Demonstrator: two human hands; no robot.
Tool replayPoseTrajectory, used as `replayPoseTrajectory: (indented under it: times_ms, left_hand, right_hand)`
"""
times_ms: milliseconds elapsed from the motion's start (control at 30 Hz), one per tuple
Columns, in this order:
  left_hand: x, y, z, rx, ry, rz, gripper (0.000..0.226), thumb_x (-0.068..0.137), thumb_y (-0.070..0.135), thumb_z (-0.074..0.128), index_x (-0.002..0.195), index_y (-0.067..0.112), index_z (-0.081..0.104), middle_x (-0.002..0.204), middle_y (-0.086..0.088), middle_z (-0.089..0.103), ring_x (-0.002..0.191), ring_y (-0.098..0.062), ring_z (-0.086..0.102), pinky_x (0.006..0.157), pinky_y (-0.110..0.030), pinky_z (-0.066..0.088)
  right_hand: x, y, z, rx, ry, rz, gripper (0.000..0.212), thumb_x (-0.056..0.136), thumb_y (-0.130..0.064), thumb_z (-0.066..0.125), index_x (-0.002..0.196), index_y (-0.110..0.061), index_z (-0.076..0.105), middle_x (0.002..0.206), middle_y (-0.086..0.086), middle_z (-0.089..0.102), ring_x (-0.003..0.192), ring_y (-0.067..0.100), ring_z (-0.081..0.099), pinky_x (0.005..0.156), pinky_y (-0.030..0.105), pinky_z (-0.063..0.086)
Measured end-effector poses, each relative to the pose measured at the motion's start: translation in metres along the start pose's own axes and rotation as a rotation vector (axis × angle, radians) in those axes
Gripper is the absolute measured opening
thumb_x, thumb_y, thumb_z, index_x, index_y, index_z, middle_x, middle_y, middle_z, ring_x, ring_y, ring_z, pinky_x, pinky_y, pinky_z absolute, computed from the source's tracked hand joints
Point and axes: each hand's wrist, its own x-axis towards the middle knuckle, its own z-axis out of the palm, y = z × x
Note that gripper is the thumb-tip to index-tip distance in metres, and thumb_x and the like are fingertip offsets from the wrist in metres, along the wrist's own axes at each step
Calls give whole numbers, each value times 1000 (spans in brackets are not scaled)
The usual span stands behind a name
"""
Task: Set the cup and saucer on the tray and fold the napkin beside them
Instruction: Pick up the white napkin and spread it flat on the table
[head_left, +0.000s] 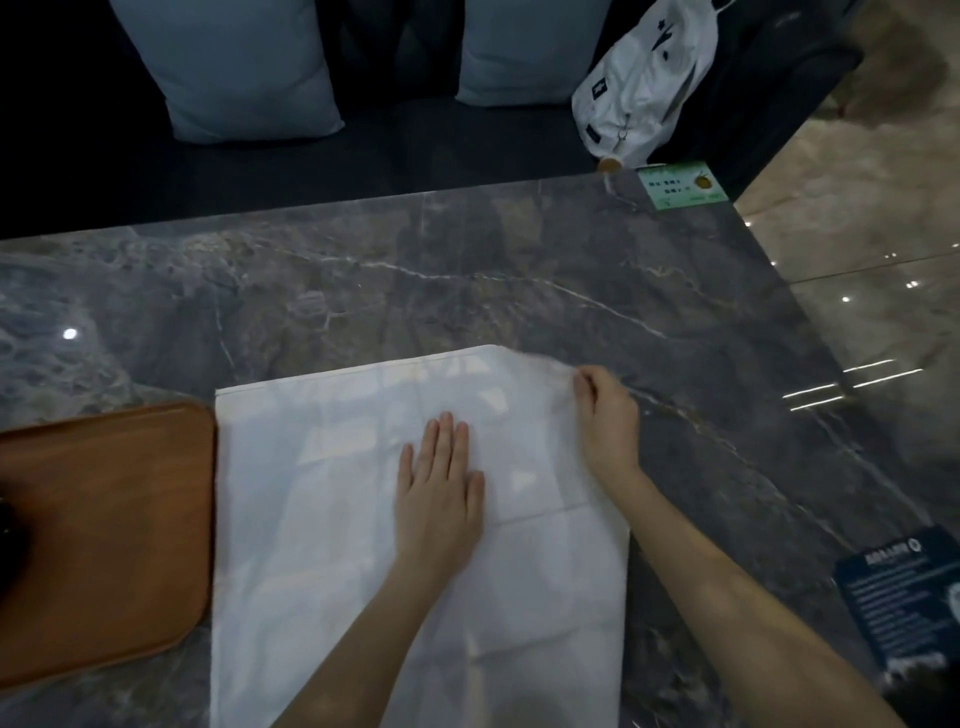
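Observation:
A large white napkin (332, 519) lies spread on the grey marble table, its left edge touching a brown wooden tray (104, 530). My left hand (441, 488) lies flat on the napkin's middle, fingers together, pressing it down. My right hand (605, 415) pinches the napkin's far right corner, which is lifted slightly off the table. A dark object (5, 525) shows at the frame's left edge on the tray; I cannot tell what it is. No cup or saucer is clearly in view.
The marble table (467, 270) stretches far ahead. A green card (680, 187) lies at its far right corner, a dark leaflet (904, 597) at the near right. Beyond the table are a dark sofa with two pale cushions (228, 62) and a white bag (649, 78).

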Motion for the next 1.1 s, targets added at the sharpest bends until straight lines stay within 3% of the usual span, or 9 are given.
replayPoseTrajectory:
  times_ms: [233,400,533,633,733,800,933,1033,1100]
  left_hand:
    - [0,0,-1,13,-21,2,54,88,32,30,137,11,40,146,-8,40,135,-24,36,109,-40,14]
    - [0,1,0,13,-29,4,54,89,32,29,138,12,38,147,-7,38,136,-24,34,109,-40,13]
    - [-7,5,-3,3,-22,-2,55,88,32,29,137,9,40,146,-8,39,135,-24,35,109,-42,9]
    - [-27,23,-6,-37,-26,53,54,91,32,26,137,9,39,146,-8,38,136,-24,33,112,-41,6]
    - [-53,49,-6,-33,-109,143,59,95,37,2,141,10,29,150,-5,29,138,-22,22,117,-46,12]
    - [-68,61,-5,-3,-185,180,57,96,36,6,140,9,30,149,-6,33,137,-22,27,113,-48,17]
    - [-77,63,4,16,-273,197,57,88,35,29,133,5,44,141,-9,46,131,-23,41,107,-44,17]
    - [-73,59,3,25,-276,221,58,88,36,27,136,5,35,142,-9,44,132,-23,40,108,-43,14]
    - [-72,58,0,25,-294,205,58,88,37,20,138,7,24,148,-8,36,137,-21,31,112,-44,12]
  right_hand:
    - [32,13,-3,-96,-76,116,25,93,-17,43,102,-10,65,103,11,66,95,27,57,77,34,43]
    - [5,18,-23,174,-127,340,30,93,-23,42,70,-10,57,73,4,57,73,19,49,64,33,38]
    - [-23,25,-45,252,-241,456,16,92,-23,46,94,-16,61,85,-4,57,81,13,51,75,28,37]
    - [-40,33,-57,350,-296,474,14,90,-15,49,84,-11,60,75,2,58,70,16,53,64,30,42]
    - [-53,39,-62,437,-330,564,13,88,-9,49,82,-6,60,69,6,56,61,17,52,50,20,44]
    - [-58,42,-64,464,-367,591,14,86,-6,48,81,-4,61,70,8,57,62,17,54,48,17,45]
    - [-70,42,-75,421,-643,652,27,76,4,37,85,-4,62,68,9,62,57,18,58,49,24,41]
    - [-82,41,-82,278,-886,582,37,76,8,39,89,-11,68,69,1,65,54,8,55,48,20,37]
    - [-91,42,-84,166,-999,491,31,80,3,48,97,-11,69,75,6,62,56,6,50,50,19,36]
